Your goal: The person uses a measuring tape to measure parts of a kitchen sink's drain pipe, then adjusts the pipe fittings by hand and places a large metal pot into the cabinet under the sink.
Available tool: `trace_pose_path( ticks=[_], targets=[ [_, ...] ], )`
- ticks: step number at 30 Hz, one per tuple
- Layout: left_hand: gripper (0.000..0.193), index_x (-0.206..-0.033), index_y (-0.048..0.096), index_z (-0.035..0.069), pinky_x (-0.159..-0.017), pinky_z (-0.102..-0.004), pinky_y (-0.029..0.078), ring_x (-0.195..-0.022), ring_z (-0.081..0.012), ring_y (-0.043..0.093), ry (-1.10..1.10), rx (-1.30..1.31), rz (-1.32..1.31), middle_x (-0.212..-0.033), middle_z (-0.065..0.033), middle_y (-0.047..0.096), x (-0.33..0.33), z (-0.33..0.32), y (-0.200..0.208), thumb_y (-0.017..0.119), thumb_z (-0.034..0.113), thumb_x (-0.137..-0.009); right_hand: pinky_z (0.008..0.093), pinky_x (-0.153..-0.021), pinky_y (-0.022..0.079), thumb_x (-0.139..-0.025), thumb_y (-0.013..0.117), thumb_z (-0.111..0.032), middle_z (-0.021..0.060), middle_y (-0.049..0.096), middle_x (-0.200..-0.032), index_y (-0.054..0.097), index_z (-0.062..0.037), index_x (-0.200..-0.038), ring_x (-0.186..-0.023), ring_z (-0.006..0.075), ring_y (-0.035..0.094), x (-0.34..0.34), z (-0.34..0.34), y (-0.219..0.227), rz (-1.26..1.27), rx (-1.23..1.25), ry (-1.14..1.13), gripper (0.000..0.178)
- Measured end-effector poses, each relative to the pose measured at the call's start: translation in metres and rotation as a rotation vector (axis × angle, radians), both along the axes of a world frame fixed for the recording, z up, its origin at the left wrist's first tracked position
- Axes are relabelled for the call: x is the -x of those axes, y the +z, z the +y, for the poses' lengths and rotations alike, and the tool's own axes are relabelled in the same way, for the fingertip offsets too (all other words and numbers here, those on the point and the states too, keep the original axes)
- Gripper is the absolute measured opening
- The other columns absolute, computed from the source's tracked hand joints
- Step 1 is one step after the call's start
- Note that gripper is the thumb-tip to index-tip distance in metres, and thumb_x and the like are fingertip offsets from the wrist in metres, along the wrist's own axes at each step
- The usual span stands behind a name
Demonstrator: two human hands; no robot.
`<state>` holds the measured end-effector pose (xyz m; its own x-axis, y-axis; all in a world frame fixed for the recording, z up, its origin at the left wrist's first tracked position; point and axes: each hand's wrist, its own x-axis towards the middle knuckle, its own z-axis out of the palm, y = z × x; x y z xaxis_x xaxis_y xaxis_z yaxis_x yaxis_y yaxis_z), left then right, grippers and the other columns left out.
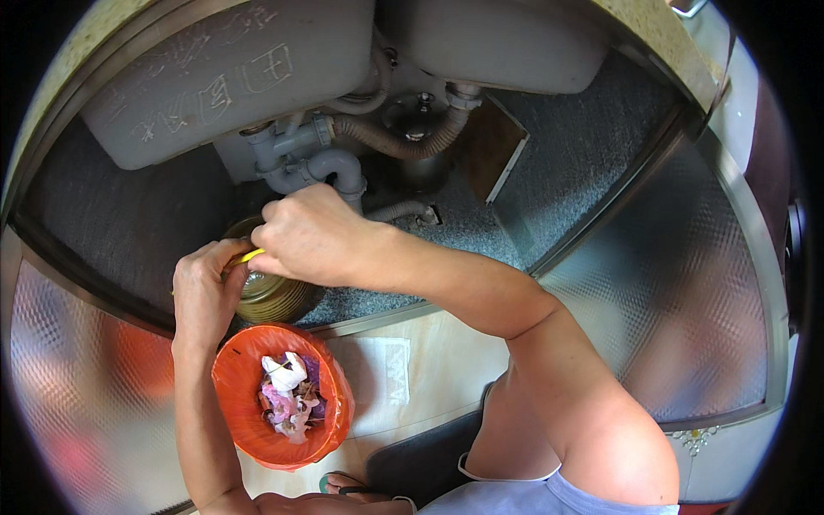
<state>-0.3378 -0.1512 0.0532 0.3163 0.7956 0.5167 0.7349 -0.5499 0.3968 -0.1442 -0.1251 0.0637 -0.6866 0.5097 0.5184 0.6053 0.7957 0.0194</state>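
Clock is laid on the whole view, 12 at top. The yellow strip (250,256) is at approx 9 o'clock, b/w both hands, above the brown ribbed jar (283,303). R hand (313,236) is clamped on it w/ thumb & bent fingers; L hand (203,287) is also closed on it, from the 8 o'clock side, though its far end is hidden by the fingers. Such a pinch from two sides prob. keeps a small, thin thing steady & lets both hands work on it. The hands are held over the jar, prob. b/c there is free air in front of the pipes.

The orange bin (230,386), w/ tissue & scraps (292,396) inside, stands at 7–8 o'clock, just beside the jar, maybe so that waste has a short way.

Around: grey pipe (343,167) at 10–11, right behind R hand; ribbed hose (412,148) at 12; wooden board (489,146) leaning at 1. The sink bowls (249,86) hang low from 10 to 1, so lifting is limited. The R door (661,292) is open at 3. Jar's mouth is partly covered by hands, so I cannot tell if it has a lid.
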Motion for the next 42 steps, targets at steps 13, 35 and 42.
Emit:
trace_pose_path(
  ticks=[13,35,42],
  targets=[
    [0.011,-0.085,0.067,0.002,-0.066,-0.0416,0.049,-0.067,-0.0307,0.063,-0.131,-0.228,0.071,-0.072,-0.0132,0.064,-0.049,0.015,-0.025,0.072,0.008,-0.077,0.0441,-0.061,0.052,-0.095,0.057,-0.035,0.0151,0.066,-0.069,0.068,-0.0041,-0.070,-0.065,0.0344,0.065,-0.042,0.020,-0.013,0.117,0.134,-0.099,0.041],
    [0.033,-0.113,0.063,-0.005,-0.079,-0.0380,0.056,-0.093,-0.0330,0.069,-0.032,0.256,-0.633,-0.107,-0.0219,0.067,-0.089,0.040,-0.047,0.063,0.022,-0.094,0.0457,-0.054,0.052,-0.096,0.055,-0.029,0.0163,0.065,-0.065,0.064,-0.0038,-0.074,-0.060,0.0362,0.065,-0.087,0.028,-0.025,0.141,0.029,-0.223,0.035],
    [0.050,-0.134,0.046,-0.004,-0.099,-0.0434,0.048,-0.109,-0.0306,0.061,-0.332,1.020,-1.420,-0.120,-0.0178,0.058,-0.108,0.027,-0.037,0.040,0.036,-0.105,0.0436,-0.058,0.053,-0.094,0.057,-0.027,0.0149,0.067,-0.071,0.066,-0.0048,-0.080,-0.066,0.0341,0.067,-0.074,0.023,-0.036,0.272,0.035,-0.101,0.028]
  ],
)
